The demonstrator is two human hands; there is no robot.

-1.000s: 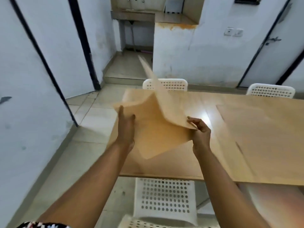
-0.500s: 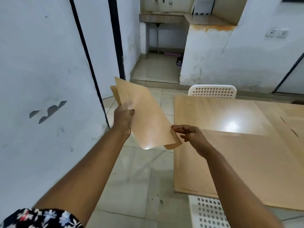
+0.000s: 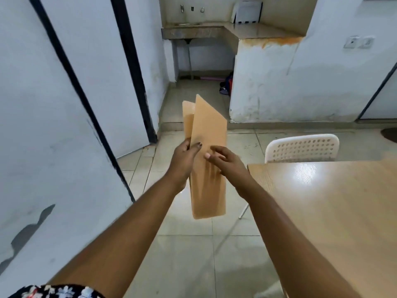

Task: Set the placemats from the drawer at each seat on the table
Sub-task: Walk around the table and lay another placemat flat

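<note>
Thin tan placemats (image 3: 208, 168), seemingly two, upright in left hand (image 3: 182, 160)

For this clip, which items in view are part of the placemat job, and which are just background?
Part of the job:
- placemats, gripped by the left hand
- right hand, fingers against the front mat
- table
- white chair

Background:
- counter
- wall switches
- bag on the floor

Tan placemats (image 3: 208, 160), upright, beside table (image 3: 335, 211)
</note>
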